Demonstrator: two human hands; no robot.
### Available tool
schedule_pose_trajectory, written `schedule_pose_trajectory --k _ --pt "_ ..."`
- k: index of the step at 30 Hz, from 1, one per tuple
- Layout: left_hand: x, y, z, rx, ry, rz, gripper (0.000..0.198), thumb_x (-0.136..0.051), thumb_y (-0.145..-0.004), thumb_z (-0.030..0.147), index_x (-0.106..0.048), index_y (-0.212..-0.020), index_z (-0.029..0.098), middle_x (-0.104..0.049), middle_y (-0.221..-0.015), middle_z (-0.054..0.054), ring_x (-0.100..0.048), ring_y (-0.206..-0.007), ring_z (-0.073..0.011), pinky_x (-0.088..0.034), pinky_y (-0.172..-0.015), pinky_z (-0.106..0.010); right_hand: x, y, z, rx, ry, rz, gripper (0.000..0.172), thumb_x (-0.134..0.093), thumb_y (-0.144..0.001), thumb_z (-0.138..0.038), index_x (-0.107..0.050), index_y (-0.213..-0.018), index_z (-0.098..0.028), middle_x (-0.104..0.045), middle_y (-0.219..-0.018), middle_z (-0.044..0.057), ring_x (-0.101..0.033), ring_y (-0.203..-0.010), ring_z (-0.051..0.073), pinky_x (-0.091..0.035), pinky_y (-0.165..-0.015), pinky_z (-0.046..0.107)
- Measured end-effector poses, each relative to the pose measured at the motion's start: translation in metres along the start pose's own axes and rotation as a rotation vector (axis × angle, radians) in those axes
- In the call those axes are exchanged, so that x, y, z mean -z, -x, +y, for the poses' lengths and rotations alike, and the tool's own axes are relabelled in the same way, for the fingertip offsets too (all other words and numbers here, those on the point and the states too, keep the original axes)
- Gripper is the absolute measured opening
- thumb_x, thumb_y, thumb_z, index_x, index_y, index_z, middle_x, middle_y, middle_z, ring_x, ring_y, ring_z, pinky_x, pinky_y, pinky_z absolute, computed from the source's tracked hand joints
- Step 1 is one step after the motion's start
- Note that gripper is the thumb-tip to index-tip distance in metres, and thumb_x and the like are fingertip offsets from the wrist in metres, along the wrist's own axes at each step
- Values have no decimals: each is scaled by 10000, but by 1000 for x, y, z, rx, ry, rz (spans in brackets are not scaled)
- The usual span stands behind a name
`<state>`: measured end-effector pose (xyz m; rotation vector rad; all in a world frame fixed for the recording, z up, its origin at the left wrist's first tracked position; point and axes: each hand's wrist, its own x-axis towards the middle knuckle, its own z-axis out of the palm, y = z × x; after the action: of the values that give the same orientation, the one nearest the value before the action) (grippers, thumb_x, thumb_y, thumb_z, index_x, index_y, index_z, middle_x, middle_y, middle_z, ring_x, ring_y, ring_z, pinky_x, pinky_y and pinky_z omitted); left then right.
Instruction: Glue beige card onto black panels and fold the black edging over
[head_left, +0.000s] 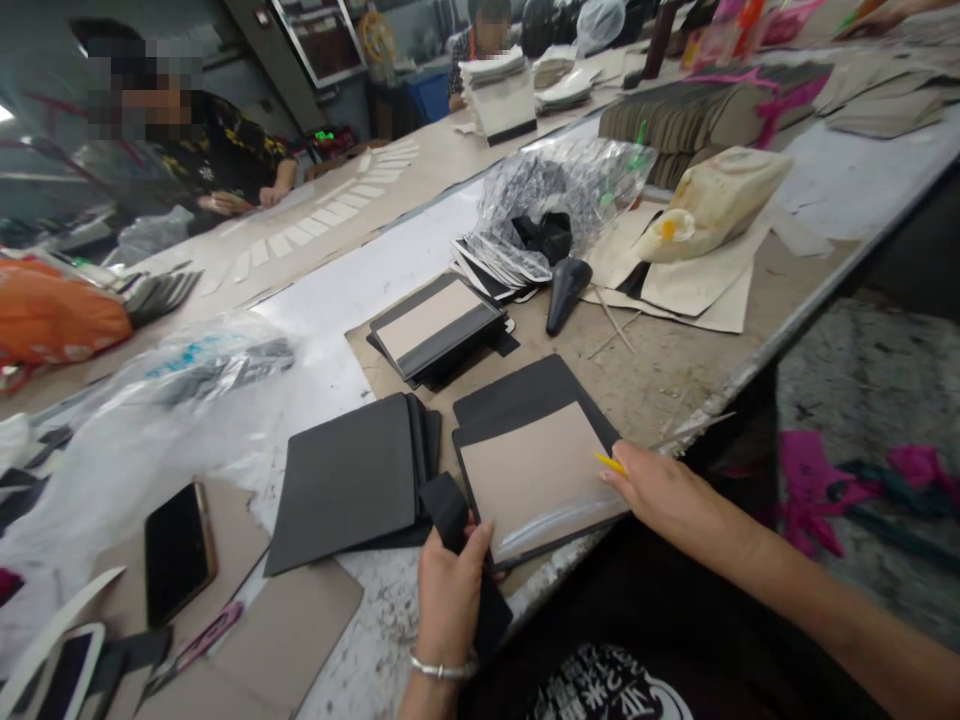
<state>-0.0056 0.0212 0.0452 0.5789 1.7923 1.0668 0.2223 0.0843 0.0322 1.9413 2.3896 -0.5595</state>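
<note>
The left hand (454, 565) pinches the near left corner of a beige-faced black panel (525, 470), thumb on top, with a black strip (444, 505) against the fingers. The right hand (637, 482) is closed around a yellow pointed tool (610, 464) at the panel's right edge. The panel lies at the near edge of the counter (386, 600). Just left is a stack of dark panels (349, 480); farther left, a black-screened phone (178, 555). Beyond sit a smaller stack (439, 325), a black cone (568, 290) and a crumpled clear bag (585, 170).
</note>
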Motion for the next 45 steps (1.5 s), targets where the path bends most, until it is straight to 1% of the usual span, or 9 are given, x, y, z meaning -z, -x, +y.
schedule_pose_trajectory --k 4,7,10,14,20,26,31,37,45 --pt "1 -1 2 -27 9 -62 323 -740 -584 353 -551 -750 150 -513 -609 39 -511 -476 -121 -502 -378 -249 5 -2 -1 2 43 -36 140 -428 -884 -301 -466 -803 -192 -604 -683 73 -625 -656 232 -352 -521 274" --pt "2 0 4 -24 -1 -96 324 -734 -610 336 -576 -817 145 -564 -659 9 -540 -507 -135 -514 -385 -255 6 -3 -1 9 54 -33 137 -438 -881 -295 -472 -800 -191 -605 -686 77 -622 -657 230 -352 -520 275" --pt "1 1 7 -11 4 -110 349 -724 -639 286 -587 -924 140 -629 -738 -32 -562 -516 -141 -512 -377 -250 7 -2 -1 19 61 -18 136 -447 -880 -292 -479 -796 -190 -607 -690 81 -618 -655 220 -352 -527 271" --pt "-1 1 9 -17 26 -97 333 -708 -662 221 -591 -961 133 -651 -758 -44 -540 -448 -119 -483 -341 -230 11 -3 -1 22 56 -37 148 -447 -880 -302 -482 -790 -190 -614 -694 76 -621 -680 216 -356 -543 262" --pt "0 -1 5 -43 12 -77 224 -672 -676 170 -608 -886 124 -633 -689 -22 -530 -429 -117 -494 -346 -239 17 -6 -3 13 61 -68 168 -426 -892 -305 -495 -807 -177 -626 -720 71 -621 -716 198 -359 -575 244" --pt "0 -3 5 -34 -43 -85 123 -643 -701 160 -622 -810 106 -610 -627 -14 -536 -454 -127 -512 -362 -246 13 -4 -7 -24 145 -67 190 -427 -893 -320 -511 -852 -155 -642 -755 100 -634 -739 233 -351 -572 263" --pt "0 -3 7 -20 -58 -104 157 -618 -723 150 -611 -872 102 -617 -674 -18 -553 -490 -132 -532 -386 -255 11 -5 -9 -52 181 -81 184 -425 -894 -322 -505 -864 -160 -643 -748 101 -640 -728 241 -335 -548 268" --pt "3 -2 5 -41 -60 -167 221 -578 -764 204 -587 -964 110 -599 -647 1 -523 -443 -110 -511 -367 -230 8 -6 -6 -51 173 -77 191 -432 -889 -333 -499 -854 -159 -640 -746 112 -644 -733 263 -352 -547 283" --pt "1 -3 7 -50 -17 -182 268 -624 -686 237 -574 -910 97 -605 -650 -4 -451 -351 -69 -420 -292 -189 1 -7 -4 -34 139 -43 178 -399 -891 -314 -491 -842 -170 -635 -733 114 -643 -716 263 -363 -542 289"
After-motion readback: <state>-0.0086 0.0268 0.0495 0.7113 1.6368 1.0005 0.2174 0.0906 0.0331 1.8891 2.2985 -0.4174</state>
